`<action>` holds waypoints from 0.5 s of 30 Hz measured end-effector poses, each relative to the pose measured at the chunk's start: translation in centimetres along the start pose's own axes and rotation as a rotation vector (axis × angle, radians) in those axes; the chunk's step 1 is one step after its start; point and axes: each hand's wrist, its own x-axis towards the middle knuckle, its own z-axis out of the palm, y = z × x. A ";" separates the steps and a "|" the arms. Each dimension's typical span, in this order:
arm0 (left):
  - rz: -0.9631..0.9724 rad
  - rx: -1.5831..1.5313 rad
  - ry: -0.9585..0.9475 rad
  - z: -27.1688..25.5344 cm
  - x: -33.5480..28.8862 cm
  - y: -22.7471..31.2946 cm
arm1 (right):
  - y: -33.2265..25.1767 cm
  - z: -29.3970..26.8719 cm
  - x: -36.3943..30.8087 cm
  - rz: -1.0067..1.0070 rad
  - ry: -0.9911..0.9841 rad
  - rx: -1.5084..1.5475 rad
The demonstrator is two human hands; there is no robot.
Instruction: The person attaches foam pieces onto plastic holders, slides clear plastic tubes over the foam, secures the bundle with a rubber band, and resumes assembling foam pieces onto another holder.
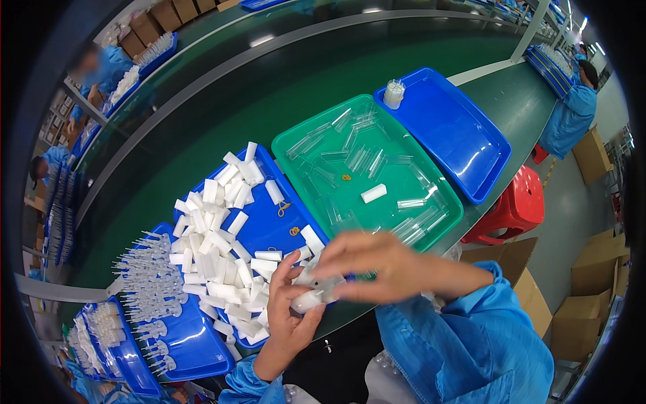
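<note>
My left hand (289,323) is closed around a white cylinder (308,301), its fingers curled along the side and the thumb underneath. Just above that piece, my right hand (377,266) reaches in from the right; motion blurs its fingers, and whether they grip anything does not show. Beyond both hands is a blue tray (266,222) heaped with white cylinders (215,229). A green tray (309,161), right of it, contains clear tubes (367,160), one loose white cylinder (373,193) and a small yellow-orange band (346,178).
On the left, another blue tray (195,350) carries rows of clear-stemmed parts (148,276). A blue tray (457,135) at the right holds a small bundle of white pieces (394,94). Red stools (515,205) and cardboard boxes (585,306) stand beyond the bench. Co-workers in blue sit around.
</note>
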 end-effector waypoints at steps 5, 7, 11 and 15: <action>-0.062 -0.255 0.026 0.4 -0.1 -0.3 | 6.5 -7.7 3.3 0.069 0.038 -0.888; -0.093 -0.369 0.024 0.6 -0.2 -0.2 | 9.2 -9.5 4.0 0.136 0.017 -0.941; -0.059 -0.308 0.032 0.2 -0.5 0.1 | 12.1 -10.5 5.5 0.190 -0.332 -1.222; -0.117 -0.329 0.125 0.0 -0.8 0.6 | 12.2 -9.5 6.5 0.155 -0.540 -1.396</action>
